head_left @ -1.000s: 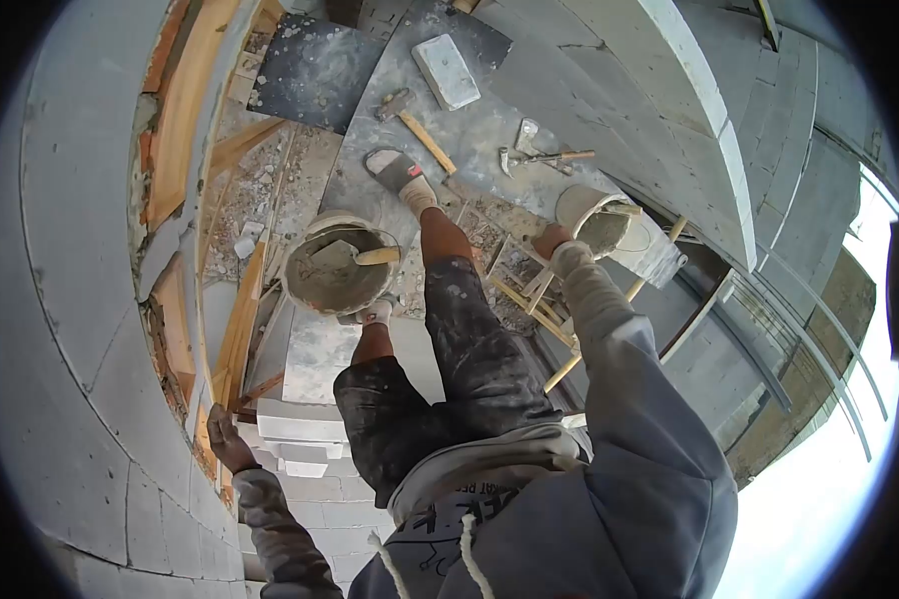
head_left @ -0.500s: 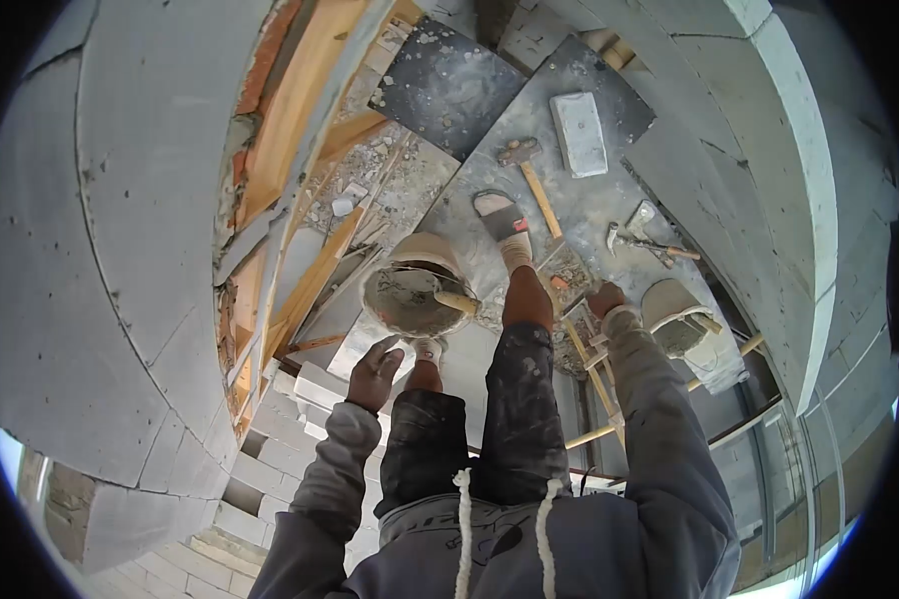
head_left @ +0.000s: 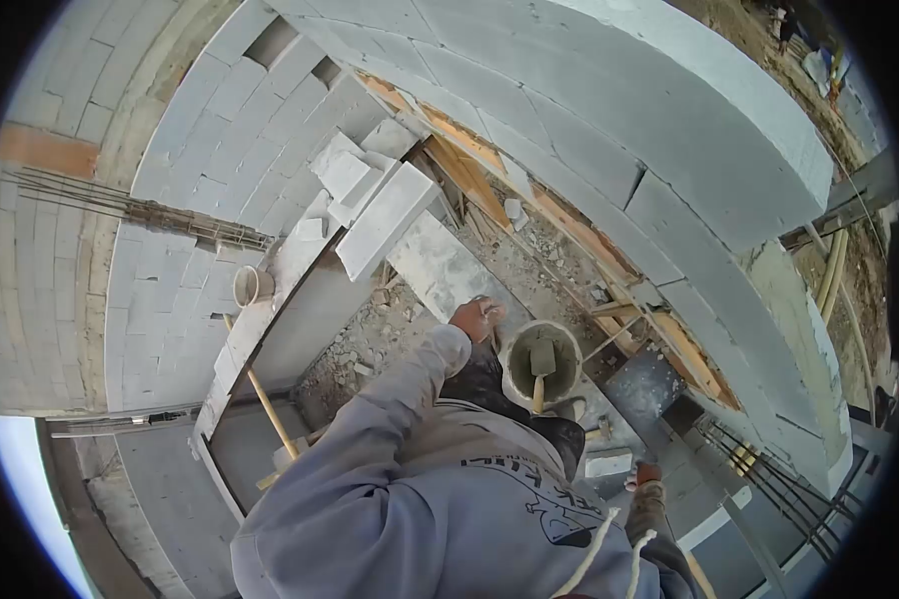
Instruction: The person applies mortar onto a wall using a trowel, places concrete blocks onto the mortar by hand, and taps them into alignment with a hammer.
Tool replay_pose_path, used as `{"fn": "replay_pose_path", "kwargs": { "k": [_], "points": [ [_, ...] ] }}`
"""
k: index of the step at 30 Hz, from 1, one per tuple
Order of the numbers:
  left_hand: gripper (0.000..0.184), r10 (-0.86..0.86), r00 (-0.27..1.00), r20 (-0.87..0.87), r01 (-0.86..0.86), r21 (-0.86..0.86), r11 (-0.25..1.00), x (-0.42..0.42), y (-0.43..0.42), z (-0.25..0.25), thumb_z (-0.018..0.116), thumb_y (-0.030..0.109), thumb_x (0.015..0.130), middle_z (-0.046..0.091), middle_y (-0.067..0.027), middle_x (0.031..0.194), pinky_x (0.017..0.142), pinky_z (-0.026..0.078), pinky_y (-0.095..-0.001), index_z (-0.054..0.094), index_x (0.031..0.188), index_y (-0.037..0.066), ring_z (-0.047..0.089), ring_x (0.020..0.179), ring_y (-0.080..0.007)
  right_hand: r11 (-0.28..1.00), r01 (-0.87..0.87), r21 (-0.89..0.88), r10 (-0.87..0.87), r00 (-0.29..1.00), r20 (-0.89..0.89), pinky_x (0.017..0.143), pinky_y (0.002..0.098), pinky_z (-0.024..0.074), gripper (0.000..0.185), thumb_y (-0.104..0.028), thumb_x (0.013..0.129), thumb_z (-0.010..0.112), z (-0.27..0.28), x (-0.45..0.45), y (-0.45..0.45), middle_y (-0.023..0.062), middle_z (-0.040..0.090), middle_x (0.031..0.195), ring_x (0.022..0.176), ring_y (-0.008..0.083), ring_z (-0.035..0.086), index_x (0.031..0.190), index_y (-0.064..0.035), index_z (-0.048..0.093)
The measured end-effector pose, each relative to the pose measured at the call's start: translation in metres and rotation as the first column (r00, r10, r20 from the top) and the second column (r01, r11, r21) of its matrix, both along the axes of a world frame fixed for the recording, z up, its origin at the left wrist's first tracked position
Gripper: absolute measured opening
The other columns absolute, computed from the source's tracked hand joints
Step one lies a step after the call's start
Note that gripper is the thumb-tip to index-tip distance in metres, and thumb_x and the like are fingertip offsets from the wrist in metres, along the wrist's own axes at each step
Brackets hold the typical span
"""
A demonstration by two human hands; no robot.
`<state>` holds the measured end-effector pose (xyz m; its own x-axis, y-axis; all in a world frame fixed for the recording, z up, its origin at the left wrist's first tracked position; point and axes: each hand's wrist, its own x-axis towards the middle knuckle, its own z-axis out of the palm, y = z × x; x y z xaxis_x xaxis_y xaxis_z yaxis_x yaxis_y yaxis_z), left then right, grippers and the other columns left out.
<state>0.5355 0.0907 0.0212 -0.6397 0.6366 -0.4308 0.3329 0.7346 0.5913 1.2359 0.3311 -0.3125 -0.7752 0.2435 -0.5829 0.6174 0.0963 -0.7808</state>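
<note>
My left hand (head_left: 477, 317) is stretched out over a pale dusty board (head_left: 449, 265), its fingers loosely bent and apart, with nothing visible in them. Just right of it stands a round bucket (head_left: 509, 371) with grey mortar residue inside. A scoop (head_left: 542, 357) with a wooden handle rests in the bucket. Lower right, my right hand (head_left: 647, 474) is small and partly turned away beside a white block (head_left: 609, 464); its fingers do not show clearly. Whether it touches the block, I cannot tell.
White blocks (head_left: 388, 220) lie stacked on a ledge at upper left, near a small bucket (head_left: 253, 287). A wooden pole (head_left: 270, 409) leans below. Rubble (head_left: 355, 354) covers the floor. A curved block wall (head_left: 569, 140) edged with timber runs along the right. Rebar (head_left: 769, 484) sticks out at lower right.
My view and body have swung left, bringing the stacked blocks and ledge into the upper left. The bucket with the scoop now appears further right. My left hand has reached forward; my right is lower.
</note>
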Motion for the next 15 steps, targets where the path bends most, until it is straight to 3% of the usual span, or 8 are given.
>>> {"fn": "replay_pose_path", "kwargs": {
  "k": [1,3,4,5,6,9,12,15],
  "points": [
    [0.04,0.166,0.986,0.035,-0.166,0.006,0.986,-0.021,-0.038,-0.018,0.052,0.041,0.086,0.063,-0.0161,0.107,0.088,0.045,-0.0389,0.063,0.109,0.01,0.058,0.101,-0.0345,0.974,0.182,-0.138,-0.137,0.949,0.283,0.065,0.0568,0.0495,0.032,-0.024,0.09,0.046,0.036,-0.06,-0.011,0.0194,0.059,0.092,0.089,0.0368,0.061,0.11,-0.0002,0.051],
    [0.038,0.402,0.915,-0.005,-0.397,-0.178,0.9,-0.051,-0.118,-0.046,0.053,0.039,0.084,0.064,-0.0146,0.106,0.086,0.047,-0.0394,0.064,0.109,0.011,0.059,0.101,-0.0297,0.77,0.622,-0.137,-0.295,0.539,0.789,0.065,0.052,0.0526,0.036,-0.026,0.091,0.045,0.204,-0.215,-0.009,0.0196,0.062,0.095,0.091,0.0351,0.064,0.113,0.0019,0.051],
    [0.039,0.438,0.899,-0.017,-0.417,-0.338,0.844,-0.064,-0.165,-0.078,0.047,0.038,0.087,0.063,-0.0137,0.11,0.085,0.047,-0.0407,0.063,0.111,0.012,0.06,0.102,-0.0284,0.777,0.617,-0.127,-0.335,0.576,0.746,0.054,0.0477,0.0493,0.023,-0.02,0.089,0.048,0.241,-0.273,-0.015,0.0159,0.057,0.08,0.073,0.0314,0.06,0.099,0.0008,0.051],
    [0.032,0.042,0.999,0.008,-0.025,-0.686,0.727,-0.075,-0.2,-0.097,0.05,0.027,0.088,0.062,-0.0113,0.115,0.086,0.048,-0.0387,0.065,0.112,0.013,0.061,0.101,-0.0274,0.779,0.615,-0.125,-0.37,0.612,0.699,0.043,0.0434,0.046,0.014,-0.014,0.086,0.052,0.265,-0.324,-0.016,0.0122,0.051,0.066,0.054,0.0277,0.056,0.085,-0.0003,0.05],
    [0.04,-0.03,0.992,0.119,0.103,-0.676,0.729,-0.069,-0.282,-0.226,0.035,0.035,0.094,0.057,-0.0142,0.121,0.086,0.048,-0.0424,0.061,0.116,0.015,0.058,0.104,-0.0323,0.816,0.559,-0.147,-0.344,0.674,0.654,0.043,0.0419,0.0472,0.014,-0.013,0.085,0.055,0.282,-0.371,-0.015,0.0138,0.054,0.068,0.054,0.0266,0.058,0.086,0.0009,0.051],
    [0.039,0.06,0.966,0.252,0.19,-0.845,0.499,-0.074,-0.321,-0.201,0.032,0.03,0.095,0.056,-0.0153,0.122,0.086,0.048,-0.041,0.06,0.118,0.014,0.058,0.106,-0.0318,0.905,0.426,-0.003,-0.365,0.78,0.508,0.047,0.0396,0.0505,0.019,-0.015,0.086,0.057,0.315,-0.504,-0.024,0.0167,0.062,0.074,0.057,0.0243,0.061,0.088,0.0038,0.056],
    [0.042,0.322,0.943,0.081,-0.206,-0.618,0.759,-0.132,-0.326,-0.15,0.042,0.038,0.092,0.061,-0.0174,0.109,0.083,0.048,-0.0395,0.061,0.115,0.009,0.06,0.098,-0.0323,0.957,0.268,0.106,-0.286,0.931,0.228,0.046,0.0341,0.0498,0.018,-0.016,0.085,0.058,0.33,-0.632,-0.023,0.0109,0.061,0.068,0.054,0.0204,0.06,0.085,0.0024,0.06],
    [0.049,0.571,0.82,-0.035,-0.561,-0.248,0.79,-0.196,-0.313,-0.078,0.051,0.046,0.088,0.065,-0.0195,0.096,0.08,0.048,-0.038,0.061,0.112,0.004,0.062,0.091,-0.0328,0.973,0.076,0.216,-0.108,0.984,0.138,0.046,0.0326,0.0503,0.017,-0.015,0.085,0.058,0.31,-0.714,-0.012,0.0101,0.061,0.067,0.054,0.0205,0.06,0.087,0.0011,0.06]
  ]
}}
